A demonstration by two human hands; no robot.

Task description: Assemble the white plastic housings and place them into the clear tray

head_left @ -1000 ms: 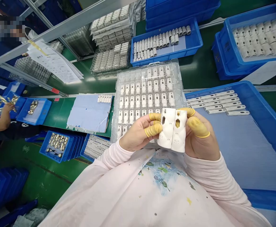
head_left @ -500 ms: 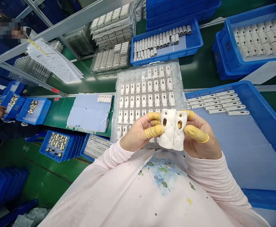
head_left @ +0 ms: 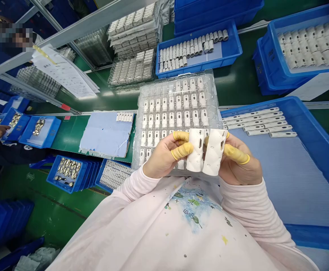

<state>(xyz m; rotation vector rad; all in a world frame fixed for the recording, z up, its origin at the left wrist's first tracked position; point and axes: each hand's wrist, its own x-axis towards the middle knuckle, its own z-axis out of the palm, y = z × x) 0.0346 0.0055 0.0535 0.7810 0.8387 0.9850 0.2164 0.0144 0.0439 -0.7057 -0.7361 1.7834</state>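
Up close, the left hand pinches a white plastic left shell and the right hand pinches a matching right shell, the shells just beside each other. Yellow finger cots cap the fingers. Beyond the hands lies a clear blister tray of white parts; further right, a blue bin holds white strips.

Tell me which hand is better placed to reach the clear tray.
Left, probably: the left hand is over the clear tray, holding a white part; the right hand, holding another white part, sits past the tray's edge.
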